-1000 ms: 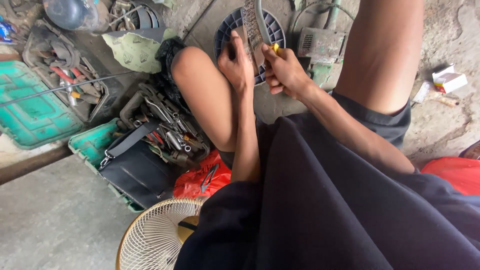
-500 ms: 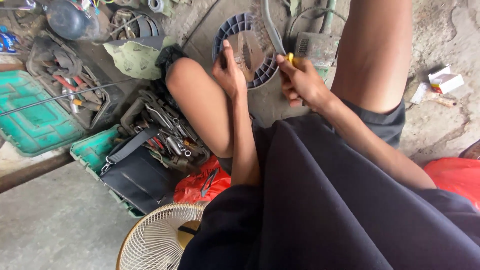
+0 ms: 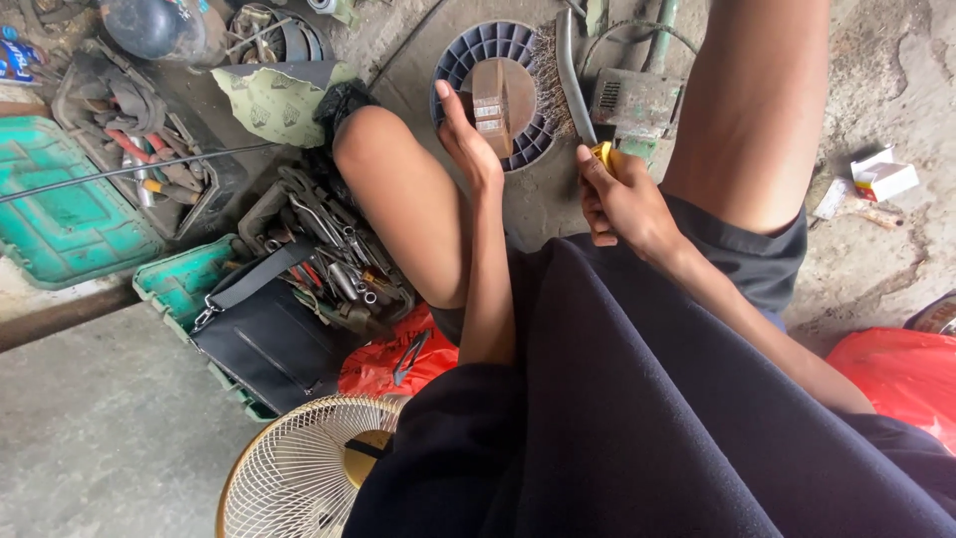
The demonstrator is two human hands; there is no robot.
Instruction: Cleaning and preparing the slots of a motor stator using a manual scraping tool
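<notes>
My left hand [image 3: 466, 139] holds a small brown block-shaped metal part [image 3: 491, 103] upright over a round blue-grey ribbed plastic disc [image 3: 476, 50] lying on the concrete. My right hand [image 3: 622, 202] is shut on the yellow handle of a wire brush [image 3: 570, 70], whose grey shaft and bristles lie against the right side of the part. My bare knees flank both hands, and a dark garment covers my lap below them.
An open green toolbox [image 3: 179, 284] of wrenches with a black bag [image 3: 264, 334] on it sits left. A green lid [image 3: 60, 214], cream fan grille [image 3: 299, 473], red plastic bags [image 3: 891, 374], a small white box [image 3: 881, 177] and a grey-green motor unit [image 3: 637, 100] lie around.
The view tilted down slightly. My right hand has drawn the brush down along the part while my left hand keeps holding the part on the disc.
</notes>
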